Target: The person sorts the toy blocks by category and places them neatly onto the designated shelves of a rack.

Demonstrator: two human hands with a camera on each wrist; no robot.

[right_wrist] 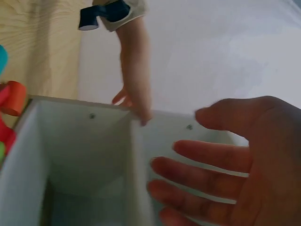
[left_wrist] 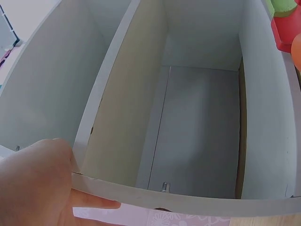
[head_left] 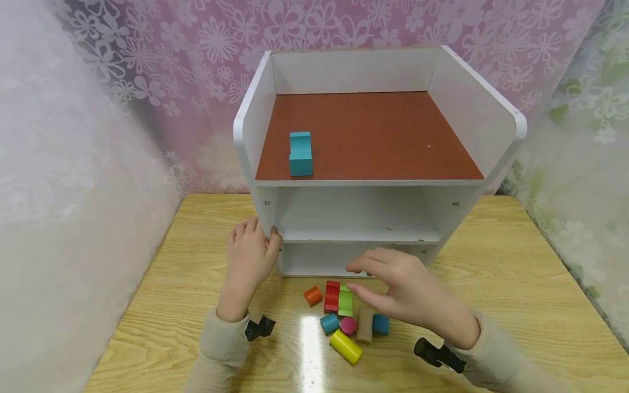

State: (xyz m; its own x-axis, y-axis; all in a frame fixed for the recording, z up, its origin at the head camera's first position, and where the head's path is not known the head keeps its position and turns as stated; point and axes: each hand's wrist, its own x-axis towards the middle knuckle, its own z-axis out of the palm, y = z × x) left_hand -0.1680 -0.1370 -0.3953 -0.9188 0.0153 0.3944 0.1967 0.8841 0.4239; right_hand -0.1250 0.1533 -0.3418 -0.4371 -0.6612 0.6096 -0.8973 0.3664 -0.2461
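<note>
A white shelf unit (head_left: 361, 184) with a brown top board stands on the table. My left hand (head_left: 249, 252) grips its left side panel by the front edge, the thumb inside and the fingers outside; the left wrist view shows this hand (left_wrist: 40, 181) beside a shelf board's end. Above the loose blocks my right hand (head_left: 400, 281) hovers with fingers spread and nothing held. Below it lie a red block (head_left: 331, 297), a green block (head_left: 346, 302), a plain wooden block (head_left: 365, 326) and a pink piece (head_left: 348, 326). One teal notched block (head_left: 301, 155) sits on the top board.
Near the red block are an orange cylinder (head_left: 313, 296), a blue cylinder (head_left: 330, 323) and a yellow cylinder (head_left: 346, 347). A darker blue block (head_left: 380, 325) lies to the right. Flowered curtains (head_left: 216, 98) enclose the wooden table (head_left: 162, 305).
</note>
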